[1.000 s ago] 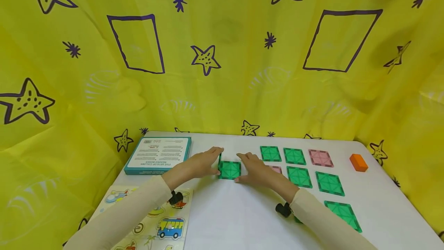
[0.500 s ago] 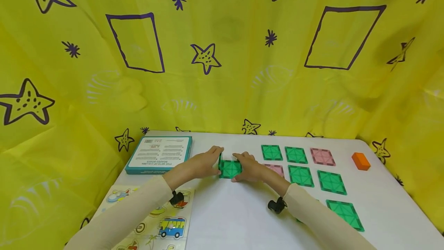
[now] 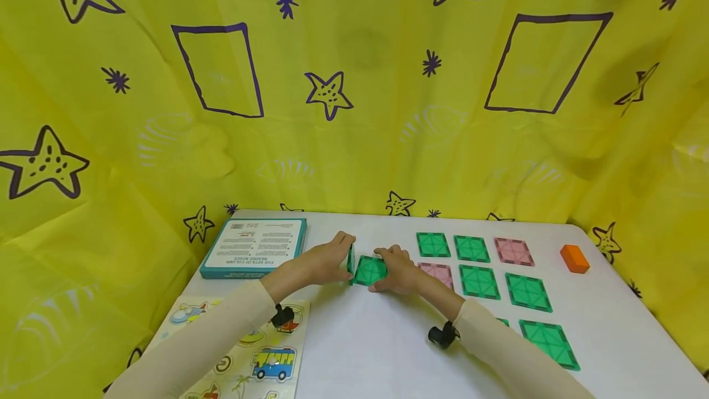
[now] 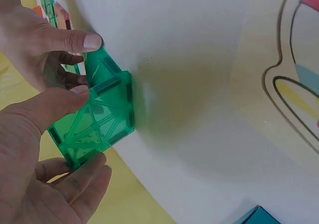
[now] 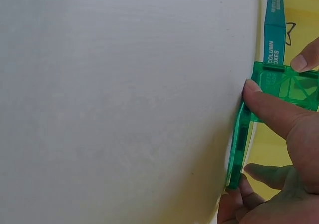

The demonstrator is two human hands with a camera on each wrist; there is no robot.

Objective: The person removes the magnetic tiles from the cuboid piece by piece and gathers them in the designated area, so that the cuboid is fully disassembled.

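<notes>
Near the table's middle, my left hand (image 3: 325,262) pinches a green square magnetic tile (image 4: 99,122) that stands upright, thumb on its top edge and fingers on the far edge. My right hand (image 3: 400,271) grips a second green magnetic tile (image 3: 370,270), lying flat on the table, by its sides. In the left wrist view the two tiles meet close to the right thumb. From the right wrist, the flat tile shows as a narrow green strip between thumb and fingers, with the upright tile (image 5: 294,87) beyond it.
Several green tiles (image 3: 479,281) and pink tiles (image 3: 513,252) lie in rows on the right, with an orange block (image 3: 575,259) past them. At the left are a teal-edged box (image 3: 252,248) and a picture puzzle board (image 3: 277,334). A yellow curtain (image 3: 354,159) surrounds the table.
My right hand has moved left and closed on the flat tile, which now sits turned at an angle. The upright tile has swung so more of its face shows.
</notes>
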